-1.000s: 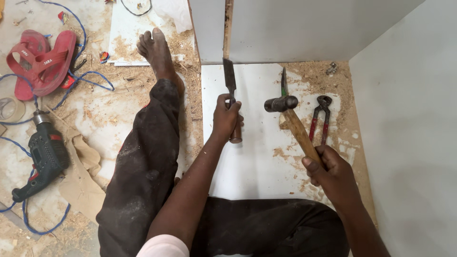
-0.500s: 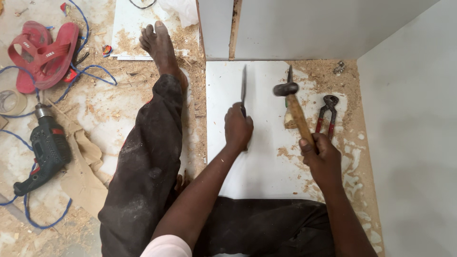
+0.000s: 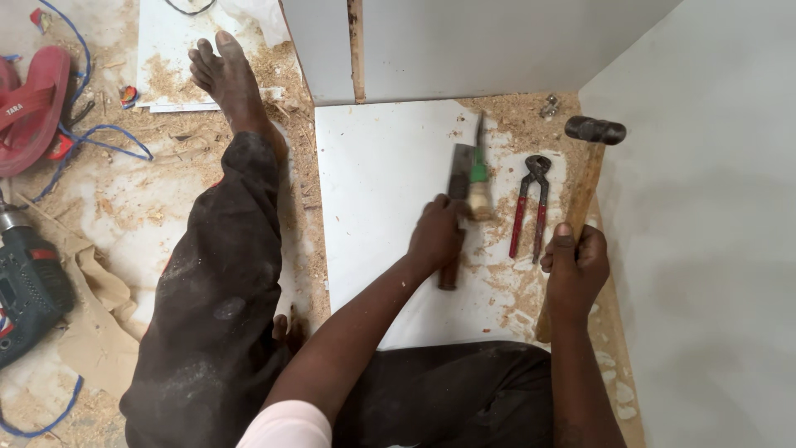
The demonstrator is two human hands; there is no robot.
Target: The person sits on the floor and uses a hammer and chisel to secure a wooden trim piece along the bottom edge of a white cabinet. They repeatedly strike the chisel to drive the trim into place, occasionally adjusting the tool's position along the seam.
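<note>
Since the earlier frame, right hand [image 3: 575, 264] has swung the hammer [image 3: 580, 199] out to the right; its head now sits close to the white side panel [image 3: 713, 232], clear of the pincers. Left hand [image 3: 435, 235] has shifted little and stays on the chisel.

Nearest: dark trousers across the lower frame, both forearms reaching forward over them. Left leg stretched out along the left, bare foot [image 3: 224, 70] at the far end.

Right hand: fingers wrapped closed round the wooden hammer handle at about mid-length, thumb up; handle runs upright, dark metal head at the far end, above the sawdust.

Left hand: fingers closed round the chisel [image 3: 461, 195] near the top of its dark wooden handle; handle end touches the white board [image 3: 373, 182], flat blade points away. A second tool with a green band and pale handle [image 3: 477, 182] lies just beside the blade, touching or overlapping it; cannot tell which.

Red-handled pincers [image 3: 528, 207] lie flat on the board between the two hands, jaws pointing away. Sawdust scattered round them.

Left edge: green power drill [image 3: 29, 286] on the floor with blue cable, red sandal [image 3: 33, 104] further off.

Far: upright white panel with bare wooden edge strip [image 3: 356, 50].
</note>
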